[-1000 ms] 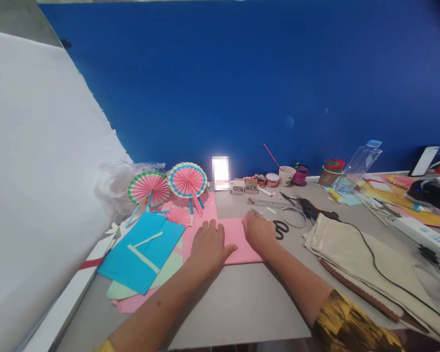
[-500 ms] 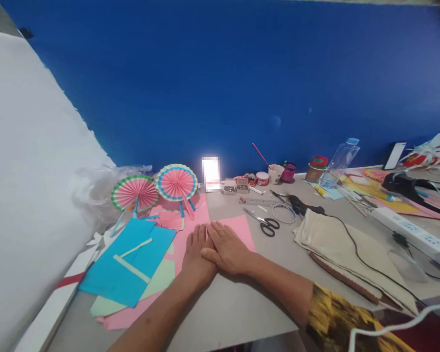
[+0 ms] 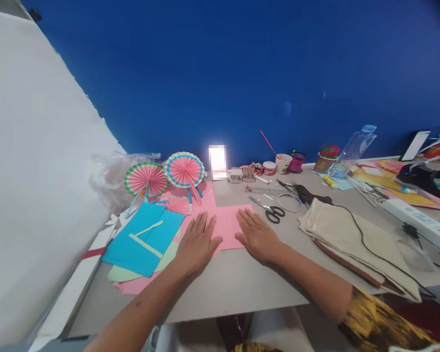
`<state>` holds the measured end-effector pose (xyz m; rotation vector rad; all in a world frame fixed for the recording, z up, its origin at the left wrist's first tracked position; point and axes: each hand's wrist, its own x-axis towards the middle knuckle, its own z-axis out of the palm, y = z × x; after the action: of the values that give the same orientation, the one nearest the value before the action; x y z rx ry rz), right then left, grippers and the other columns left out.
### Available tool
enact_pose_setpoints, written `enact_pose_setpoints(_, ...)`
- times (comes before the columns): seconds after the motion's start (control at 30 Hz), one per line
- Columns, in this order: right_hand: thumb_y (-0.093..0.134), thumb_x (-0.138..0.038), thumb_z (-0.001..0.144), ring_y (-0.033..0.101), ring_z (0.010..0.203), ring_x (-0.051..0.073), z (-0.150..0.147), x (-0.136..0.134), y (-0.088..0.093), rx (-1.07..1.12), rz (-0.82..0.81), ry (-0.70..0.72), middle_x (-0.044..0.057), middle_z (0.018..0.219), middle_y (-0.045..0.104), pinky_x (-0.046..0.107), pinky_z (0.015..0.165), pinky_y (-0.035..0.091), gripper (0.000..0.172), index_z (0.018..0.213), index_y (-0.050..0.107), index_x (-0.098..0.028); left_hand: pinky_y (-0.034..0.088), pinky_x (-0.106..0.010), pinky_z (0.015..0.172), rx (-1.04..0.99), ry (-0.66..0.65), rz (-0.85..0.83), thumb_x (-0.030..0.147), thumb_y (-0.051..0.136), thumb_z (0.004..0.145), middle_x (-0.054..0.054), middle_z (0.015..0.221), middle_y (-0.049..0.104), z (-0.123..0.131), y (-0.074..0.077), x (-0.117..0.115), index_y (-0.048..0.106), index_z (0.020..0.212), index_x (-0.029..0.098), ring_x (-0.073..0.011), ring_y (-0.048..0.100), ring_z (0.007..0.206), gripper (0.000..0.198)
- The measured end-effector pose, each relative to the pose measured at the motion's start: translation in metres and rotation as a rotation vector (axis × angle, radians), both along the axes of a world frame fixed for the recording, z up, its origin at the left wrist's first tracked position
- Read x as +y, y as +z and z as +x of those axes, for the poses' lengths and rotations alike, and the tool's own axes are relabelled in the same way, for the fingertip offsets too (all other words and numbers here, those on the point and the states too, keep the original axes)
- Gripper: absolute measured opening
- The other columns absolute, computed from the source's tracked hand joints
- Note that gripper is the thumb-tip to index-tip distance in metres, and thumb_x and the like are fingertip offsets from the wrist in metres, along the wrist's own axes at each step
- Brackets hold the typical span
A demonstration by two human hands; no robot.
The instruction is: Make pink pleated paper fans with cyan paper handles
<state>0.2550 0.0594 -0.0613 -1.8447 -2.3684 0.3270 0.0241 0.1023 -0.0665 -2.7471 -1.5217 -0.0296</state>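
Note:
A folded pink paper sheet (image 3: 227, 222) lies on the grey table (image 3: 238, 283) in front of me. My left hand (image 3: 198, 242) rests flat on its left part, fingers stretched out. My right hand (image 3: 256, 237) lies flat on its right lower corner, fingers spread, holding nothing. The two hands are apart with bare pink paper between them.
Blue paper sheets (image 3: 143, 239) lie to the left over green and pink ones. Two pink paper fans (image 3: 185, 170) stand behind. Black-handled scissors (image 3: 273, 211), a ruler (image 3: 266, 190), cups (image 3: 283, 163), a bottle (image 3: 354, 152), folded cloth (image 3: 344, 234) and a power strip (image 3: 418, 220) are at the right.
My hands were overlapped on the pink paper half a second ago; they have slid apart and now lie flat side by side.

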Motion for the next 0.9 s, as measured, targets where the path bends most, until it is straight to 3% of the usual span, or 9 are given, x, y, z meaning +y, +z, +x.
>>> enact_pose_setpoints(0.13,0.036,-0.044,0.106,0.015,0.156,0.030,0.019,-0.011,-0.006,-0.056,0.051,-0.031,0.015,0.167,0.021,0.050,0.127,0.018,0.065,0.160,0.031,-0.009,0.021,-0.051,0.125,-0.002,-0.052,-0.042,0.047,0.034,0.104,-0.018,0.168,0.023,-0.014,0.004,0.003,0.032,0.159,0.016,-0.0319,0.016,0.156,0.063)
enact_pose_setpoints(0.23,0.041,-0.040,0.105,0.021,0.155,0.032,0.028,-0.018,-0.013,-0.097,0.139,-0.041,0.016,0.165,0.031,0.051,0.125,0.022,0.058,0.156,0.041,-0.013,0.024,-0.058,0.121,-0.010,-0.013,-0.001,0.035,0.037,0.103,-0.018,0.165,0.032,-0.011,0.007,-0.007,0.041,0.154,0.019,-0.0355,0.025,0.154,0.053)
enact_pose_setpoints(0.3,0.042,-0.038,0.105,0.025,0.154,0.033,0.030,-0.020,-0.017,-0.119,0.200,-0.020,0.017,0.163,0.036,0.052,0.124,0.024,0.055,0.153,0.045,-0.012,0.023,-0.064,0.119,-0.031,-0.012,0.066,0.022,0.038,0.101,-0.019,0.160,0.042,0.004,0.010,-0.024,0.050,0.147,0.019,-0.0376,0.033,0.150,0.048)
enact_pose_setpoints(0.33,0.042,-0.036,0.105,0.026,0.153,0.033,0.030,-0.021,-0.019,-0.129,0.234,-0.002,0.017,0.162,0.038,0.052,0.124,0.025,0.054,0.152,0.047,-0.011,0.021,-0.063,0.120,-0.053,-0.071,0.091,0.017,0.038,0.099,-0.019,0.157,0.045,0.015,0.012,-0.035,0.052,0.145,0.018,-0.0363,0.036,0.148,0.047)
enact_pose_setpoints(0.43,0.040,-0.030,0.105,0.030,0.152,0.033,0.030,-0.020,-0.025,-0.144,0.327,0.040,0.017,0.159,0.042,0.050,0.124,0.026,0.050,0.149,0.050,-0.009,0.035,-0.046,0.117,-0.118,-0.352,0.019,0.021,0.048,0.096,-0.017,0.152,0.050,0.053,0.018,-0.068,0.048,0.145,0.013,-0.0301,0.048,0.138,0.050)
enact_pose_setpoints(0.53,0.040,-0.028,0.104,0.033,0.150,0.033,0.031,-0.020,-0.028,-0.133,0.363,0.035,0.016,0.158,0.045,0.051,0.122,0.029,0.049,0.148,0.051,-0.011,0.047,-0.042,0.104,-0.165,-0.314,-0.030,0.029,0.053,0.098,-0.013,0.132,0.062,0.073,0.024,-0.085,0.054,0.133,0.014,-0.0276,0.058,0.117,0.039)
enact_pose_setpoints(0.63,0.041,-0.031,0.104,0.033,0.151,0.032,0.032,-0.019,-0.030,-0.117,0.355,0.021,0.015,0.159,0.044,0.051,0.123,0.028,0.050,0.149,0.051,-0.012,0.049,-0.044,0.097,-0.137,-0.299,-0.034,0.026,0.055,0.097,-0.009,0.113,0.065,0.059,0.026,-0.084,0.059,0.118,0.017,-0.0266,0.058,0.104,0.023)
enact_pose_setpoints(0.9,0.038,-0.037,0.105,0.032,0.151,0.032,0.034,-0.019,-0.028,-0.119,0.275,0.013,0.014,0.162,0.039,0.050,0.122,0.029,0.054,0.152,0.047,-0.013,0.050,-0.044,0.087,-0.158,-0.354,0.084,0.018,0.047,0.100,-0.010,0.104,0.064,-0.013,0.016,-0.071,0.056,0.121,0.017,-0.0263,0.056,0.097,0.023)
